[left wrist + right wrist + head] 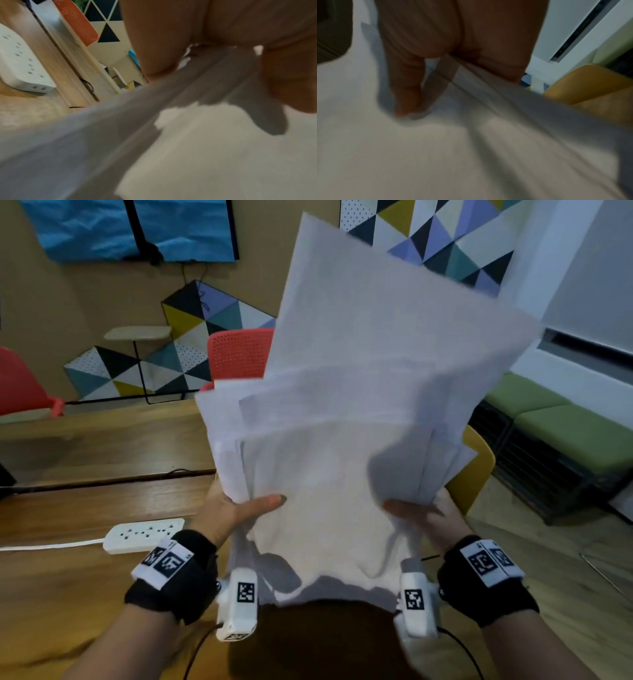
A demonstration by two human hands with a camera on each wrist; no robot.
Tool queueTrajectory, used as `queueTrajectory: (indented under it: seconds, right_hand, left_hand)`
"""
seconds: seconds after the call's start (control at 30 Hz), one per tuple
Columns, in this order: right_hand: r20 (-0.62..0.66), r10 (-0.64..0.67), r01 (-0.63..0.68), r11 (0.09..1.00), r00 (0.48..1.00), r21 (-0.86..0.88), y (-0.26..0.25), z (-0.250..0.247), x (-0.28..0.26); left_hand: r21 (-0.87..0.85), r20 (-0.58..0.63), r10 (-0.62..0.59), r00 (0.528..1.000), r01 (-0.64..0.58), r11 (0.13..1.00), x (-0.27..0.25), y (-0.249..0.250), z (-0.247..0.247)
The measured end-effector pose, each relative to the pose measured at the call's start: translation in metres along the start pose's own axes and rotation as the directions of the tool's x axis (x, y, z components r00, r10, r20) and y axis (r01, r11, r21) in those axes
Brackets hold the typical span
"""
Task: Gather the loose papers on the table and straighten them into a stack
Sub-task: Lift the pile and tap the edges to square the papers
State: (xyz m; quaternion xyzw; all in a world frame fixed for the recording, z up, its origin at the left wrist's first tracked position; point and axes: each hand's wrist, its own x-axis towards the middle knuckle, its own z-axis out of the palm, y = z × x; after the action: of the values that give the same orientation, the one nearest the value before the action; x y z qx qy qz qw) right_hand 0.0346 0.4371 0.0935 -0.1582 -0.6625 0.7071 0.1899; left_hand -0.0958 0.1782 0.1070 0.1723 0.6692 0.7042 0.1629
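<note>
A bundle of several white papers [359, 412] is lifted off the wooden table [85, 508], tilted up and away from me, its sheets fanned and uneven. My left hand [236, 511] grips the bundle's left edge, thumb on top and fingers hidden behind. My right hand [424, 517] grips the right edge the same way. In the left wrist view the thumb presses on the papers [197, 148]; the right wrist view shows the thumb on the sheets [453, 155] too. Both wrist views are blurred.
A white power strip [144, 534] with its cable lies on the table to the left. Red chairs [239, 354] stand at the far side, a yellow chair [474, 467] at the right. A green bench [565, 422] lines the right wall.
</note>
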Motion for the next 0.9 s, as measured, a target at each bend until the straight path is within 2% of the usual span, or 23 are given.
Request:
queueTrajectory:
  seconds: [0.07, 0.13, 0.17, 0.23, 0.33, 0.43, 0.5, 0.63, 0.73, 0.83, 0.9]
  right_hand:
    - [0.011, 0.075, -0.074, 0.993, 0.997, -0.088, 0.007, -0.003, -0.004]
    - [-0.014, 0.129, -0.130, 0.982, 0.992, -0.137, 0.010, -0.001, -0.006]
    - [-0.026, 0.114, -0.116, 0.985, 0.993, -0.129, 0.008, 0.002, -0.008]
    - [-0.034, 0.005, -0.008, 0.997, 0.999, -0.079, -0.002, 0.006, -0.011]
    - [-0.055, -0.096, 0.094, 0.995, 0.994, -0.037, -0.006, -0.001, -0.016]
    - [-0.065, -0.053, 0.041, 0.984, 0.996, -0.171, 0.013, -0.002, -0.027]
    - [-0.123, -0.059, 0.033, 0.978, 0.991, -0.204, 0.016, 0.005, -0.033]
    - [-0.196, -0.089, 0.079, 0.995, 0.977, -0.055, -0.006, 0.011, -0.035]
    - [-0.165, -0.080, 0.071, 0.996, 0.983, -0.062, -0.014, -0.001, -0.035]
    - [-0.175, -0.076, 0.036, 0.975, 0.982, -0.219, -0.011, -0.014, -0.031]
    - [-0.164, -0.047, 0.009, 0.974, 0.985, -0.228, -0.008, -0.011, -0.028]
  left_hand:
    - [0.054, 0.022, -0.048, 0.999, 0.047, 0.997, -0.006, -0.007, -0.002]
    - [0.074, -0.020, -0.055, 0.998, 0.056, 0.996, -0.009, -0.011, 0.007]
    - [0.081, -0.055, -0.052, 0.997, 0.056, 0.995, -0.011, -0.010, 0.015]
    - [0.086, -0.120, -0.025, 0.992, 0.035, 0.996, -0.012, -0.006, 0.024]
    - [0.055, -0.124, -0.001, 0.992, 0.008, 0.998, -0.019, 0.002, 0.025]
    - [0.106, -0.091, -0.014, 0.996, 0.024, 0.994, -0.035, 0.000, 0.032]
    - [0.155, -0.099, 0.006, 0.995, 0.010, 0.988, -0.042, 0.001, 0.042]
    - [0.098, -0.123, 0.061, 0.991, -0.050, 0.994, -0.038, 0.010, 0.047]
    - [0.078, -0.103, 0.133, 0.986, -0.125, 0.989, -0.037, 0.011, 0.036]
    - [0.122, -0.113, 0.195, 0.974, -0.181, 0.976, -0.037, 0.004, 0.025]
    - [0.113, -0.117, 0.216, 0.969, -0.203, 0.973, -0.036, 0.004, 0.022]
